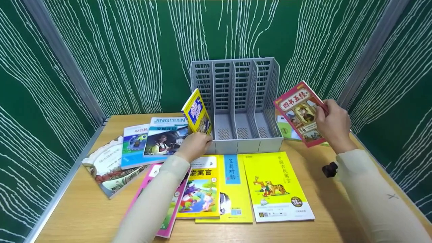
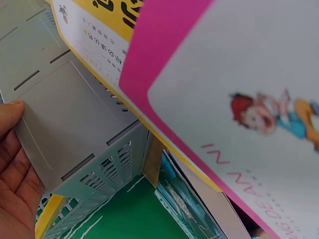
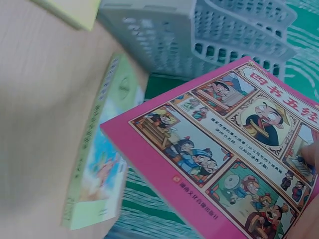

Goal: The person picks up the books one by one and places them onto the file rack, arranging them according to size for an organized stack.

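Observation:
My left hand (image 1: pixel 197 146) grips the front left corner of a grey magazine rack (image 1: pixel 260 145). Its thumb lies on the outside of the front panel in the left wrist view, while the other fingertips are hidden. Just above that hand, a yellow book (image 1: pixel 197 113) stands tilted in the leftmost compartment. My right hand (image 1: pixel 334 123) pinches a pink-red comic-style book (image 1: pixel 300 114) by its right edge, raised off the table and slanted, to the right of the rack. Its cover (image 3: pixel 219 154) faces up in the right wrist view.
Two blue-and-white books (image 1: pixel 165 138) and a scalloped one (image 1: pixel 108 162) lie left of the rack. Pink and yellow books (image 1: pixel 276 185) lie in front. A pale green book (image 3: pixel 102 149) rests right of the rack. A small black object (image 1: pixel 330 169) sits near the right forearm.

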The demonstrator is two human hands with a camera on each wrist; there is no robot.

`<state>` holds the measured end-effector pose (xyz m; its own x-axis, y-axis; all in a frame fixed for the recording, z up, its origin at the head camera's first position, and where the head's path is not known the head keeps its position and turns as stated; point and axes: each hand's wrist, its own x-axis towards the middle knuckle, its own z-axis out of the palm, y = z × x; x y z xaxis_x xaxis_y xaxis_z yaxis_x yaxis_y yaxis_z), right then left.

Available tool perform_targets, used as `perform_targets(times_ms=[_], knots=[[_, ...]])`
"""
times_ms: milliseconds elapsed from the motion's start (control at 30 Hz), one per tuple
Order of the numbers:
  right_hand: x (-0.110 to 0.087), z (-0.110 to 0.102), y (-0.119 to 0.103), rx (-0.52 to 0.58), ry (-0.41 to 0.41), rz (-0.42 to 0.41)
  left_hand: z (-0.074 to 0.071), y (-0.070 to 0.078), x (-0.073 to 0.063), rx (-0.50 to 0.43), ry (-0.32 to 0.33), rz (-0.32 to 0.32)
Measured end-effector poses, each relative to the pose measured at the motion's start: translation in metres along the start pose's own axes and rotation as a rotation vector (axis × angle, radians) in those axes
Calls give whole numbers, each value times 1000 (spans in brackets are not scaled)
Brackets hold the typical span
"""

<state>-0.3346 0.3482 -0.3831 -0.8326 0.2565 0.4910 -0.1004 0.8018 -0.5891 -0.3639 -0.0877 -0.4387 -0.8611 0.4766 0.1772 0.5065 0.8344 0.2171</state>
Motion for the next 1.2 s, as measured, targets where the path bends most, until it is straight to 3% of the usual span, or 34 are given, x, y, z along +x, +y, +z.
perform_targets(times_ms=[233,800,1000,1200], knots=[[-4,0,-26,88,102,-107,-1,1,-1,-7,15,-5],[-19,15,-70,294,142,-247,-3,0,-2,-123,4,-63],[-25,28,-81,358,147,-277,-6,3,-3,-276,29,-104],[-35,38,-95,460,74,-250,-10,8,-1,-585,85,-124]])
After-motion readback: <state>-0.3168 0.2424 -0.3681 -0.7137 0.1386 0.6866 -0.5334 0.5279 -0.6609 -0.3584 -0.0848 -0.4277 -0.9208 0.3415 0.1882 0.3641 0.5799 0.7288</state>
